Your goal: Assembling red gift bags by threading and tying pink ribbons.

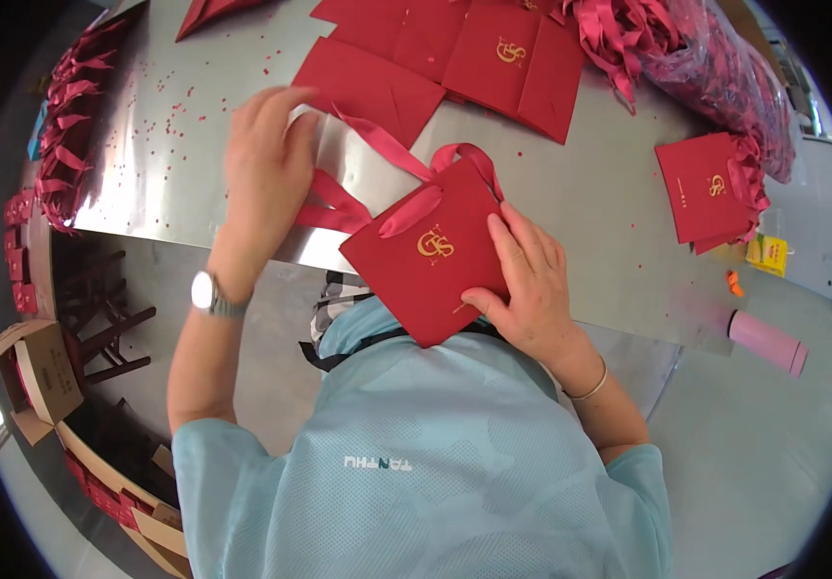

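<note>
A small red paper gift bag [464,261] with a gold emblem is tilted at the table's near edge, in front of my body. My right hand [532,280] grips its right side, thumb lying across the front and fingers along the edge. Pink-red ribbon [377,145] is threaded through the bag's top, with a loop standing up and tails trailing left. My left hand [271,159] is raised left of the bag, its fingers curled at the upper ribbon tail and partly blurred by motion.
Flat red bags [368,92] lie beyond on the metal table [590,212], among red specks. Ribboned bags [710,188] are stacked right, below a clear plastic sack [725,72] of ribbon. A row of ribboned bags [73,125] lines the left. A pink bottle [768,343] stands right; cartons [44,372] sit lower left.
</note>
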### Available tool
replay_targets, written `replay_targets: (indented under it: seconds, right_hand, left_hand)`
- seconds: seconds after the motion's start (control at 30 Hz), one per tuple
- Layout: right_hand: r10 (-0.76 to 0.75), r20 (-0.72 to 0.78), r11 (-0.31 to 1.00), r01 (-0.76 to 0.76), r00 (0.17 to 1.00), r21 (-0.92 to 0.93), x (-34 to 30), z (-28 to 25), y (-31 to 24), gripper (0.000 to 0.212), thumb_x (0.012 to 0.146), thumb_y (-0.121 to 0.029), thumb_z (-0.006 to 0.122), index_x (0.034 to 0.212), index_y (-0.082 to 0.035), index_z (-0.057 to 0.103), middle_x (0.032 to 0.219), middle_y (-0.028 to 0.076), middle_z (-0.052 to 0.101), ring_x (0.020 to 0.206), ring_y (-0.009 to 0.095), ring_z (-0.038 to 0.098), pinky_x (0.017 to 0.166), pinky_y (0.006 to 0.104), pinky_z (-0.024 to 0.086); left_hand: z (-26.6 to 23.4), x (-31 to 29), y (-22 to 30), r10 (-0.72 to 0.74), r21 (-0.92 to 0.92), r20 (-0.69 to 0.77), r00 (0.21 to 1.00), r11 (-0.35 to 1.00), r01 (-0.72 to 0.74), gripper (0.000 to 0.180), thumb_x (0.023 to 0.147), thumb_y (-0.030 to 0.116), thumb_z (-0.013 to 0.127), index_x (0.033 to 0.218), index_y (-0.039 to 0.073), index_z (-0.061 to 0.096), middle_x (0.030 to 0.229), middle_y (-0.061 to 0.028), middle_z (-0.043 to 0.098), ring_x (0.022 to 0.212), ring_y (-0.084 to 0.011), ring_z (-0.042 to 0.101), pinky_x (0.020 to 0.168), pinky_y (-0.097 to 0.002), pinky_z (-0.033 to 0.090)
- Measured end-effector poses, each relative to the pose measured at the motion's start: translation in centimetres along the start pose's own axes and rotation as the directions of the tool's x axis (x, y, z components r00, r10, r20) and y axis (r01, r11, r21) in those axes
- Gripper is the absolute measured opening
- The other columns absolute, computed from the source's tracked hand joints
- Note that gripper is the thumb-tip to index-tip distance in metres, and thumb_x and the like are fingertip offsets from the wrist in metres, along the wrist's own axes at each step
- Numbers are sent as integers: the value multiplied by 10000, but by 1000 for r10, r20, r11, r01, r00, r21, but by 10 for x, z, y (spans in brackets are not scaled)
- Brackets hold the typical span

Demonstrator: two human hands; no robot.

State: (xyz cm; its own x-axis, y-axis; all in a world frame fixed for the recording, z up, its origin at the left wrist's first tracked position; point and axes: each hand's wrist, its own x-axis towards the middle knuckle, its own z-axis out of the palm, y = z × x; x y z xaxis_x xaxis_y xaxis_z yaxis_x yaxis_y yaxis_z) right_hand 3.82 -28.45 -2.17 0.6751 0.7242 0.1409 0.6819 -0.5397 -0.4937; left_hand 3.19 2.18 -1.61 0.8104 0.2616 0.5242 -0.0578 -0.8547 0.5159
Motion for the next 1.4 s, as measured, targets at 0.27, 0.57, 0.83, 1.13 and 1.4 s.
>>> replay_targets:
  seconds: [0.27,0.57,0.83,1.13,1.4]
  right_hand:
    - [30,-83,998,-34,996,-43,-15,0,8,905,706,-400,793,1427,-1,420,1465,201,403,1363,366,367,1077,496,301]
    - [86,-277,916,34,957,401,-38,0,14,730,741,-193,802,1356,20,472,1368,197,479,1238,339,489,1035,415,397]
    - [416,-220,521,-33,882,853,-6,-69,17,230,969,-57,538,1185,16,570,1031,18,646,948,97,588,879,248,463]
    - [359,-345,617,57,867,785,8,-94,6,177,978,-96,578,1129,-4,572,1044,30,642,952,87,577,878,249,461]
    - [453,-210,577,-106,866,810,28,-82,-29,270,894,-80,692,1128,-1,582,1051,41,655,954,113,609,881,281,495]
  left_hand:
    - [-39,-125,81,-465,-104,521,716,798,594,186,915,198,626,891,19,670,740,-222,639,663,-345,660,591,-409,507]
    - [-11,-138,98,-420,-437,466,779,656,615,193,856,159,728,899,-21,671,741,-158,671,637,-196,640,608,-311,502]
    - [-4,-84,108,-7,-613,388,922,745,263,168,853,147,717,949,15,675,805,-174,654,713,-330,653,631,-371,520]
    - [24,-63,102,-48,-788,473,880,423,447,279,942,247,644,1057,-8,633,816,-137,662,727,-222,619,665,-343,507]
    - [2,-50,81,9,-709,626,780,424,564,250,956,214,638,1058,-13,639,814,-72,668,735,-100,566,674,-304,494]
